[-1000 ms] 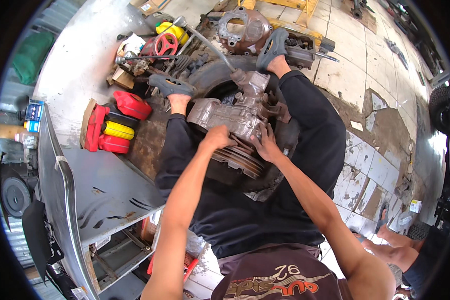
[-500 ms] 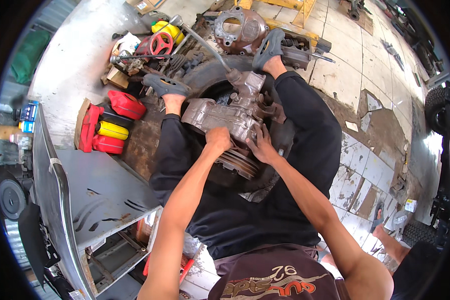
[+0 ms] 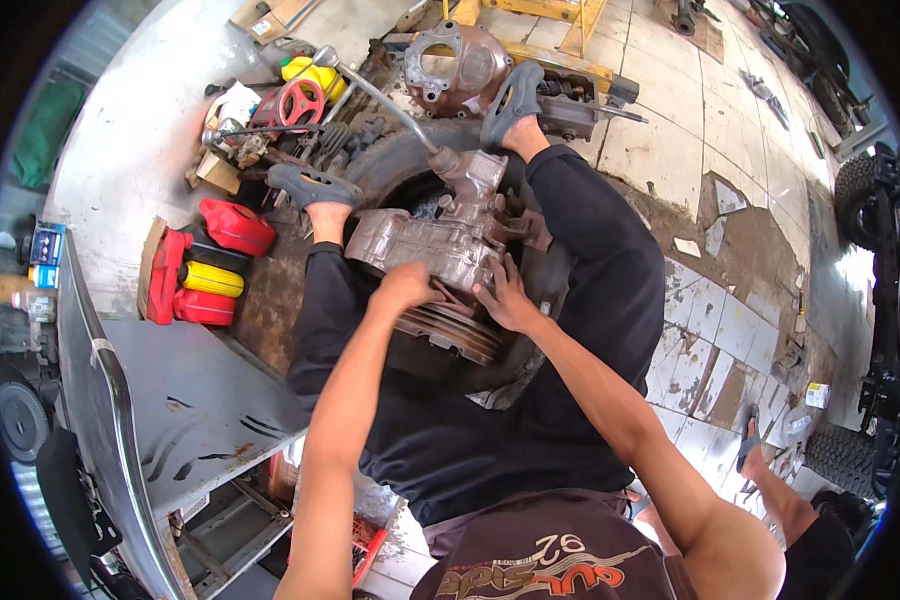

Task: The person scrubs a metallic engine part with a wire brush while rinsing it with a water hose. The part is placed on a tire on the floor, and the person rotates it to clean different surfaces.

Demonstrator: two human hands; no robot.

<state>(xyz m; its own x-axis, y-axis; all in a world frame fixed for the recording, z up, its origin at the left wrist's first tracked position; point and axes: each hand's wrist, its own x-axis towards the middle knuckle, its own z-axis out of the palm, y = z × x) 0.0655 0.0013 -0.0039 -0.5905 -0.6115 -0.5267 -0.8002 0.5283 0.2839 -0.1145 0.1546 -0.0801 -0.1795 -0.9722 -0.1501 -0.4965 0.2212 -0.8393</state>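
Observation:
Between my legs a greasy metal gearbox (image 3: 425, 245) with a long lever (image 3: 385, 105) lies on a black tire (image 3: 370, 155). At its near end is a ridged round drum (image 3: 450, 335). My left hand (image 3: 405, 290) is closed at the casing's lower edge, just above the drum; whatever its fingers hold is hidden. My right hand (image 3: 508, 297) lies against the casing's right side with its fingers spread, holding nothing.
A bell-shaped metal housing (image 3: 480, 65) sits beyond my right foot. Red and yellow containers (image 3: 210, 280) stand at left, near a grey metal cabinet (image 3: 200, 390). Mixed parts lie by my left foot. Another person's foot (image 3: 750, 440) shows at lower right.
My left hand has shifted slightly left along the casing's edge and stays closed. My right hand keeps its place on the casing. The whole view has moved a little.

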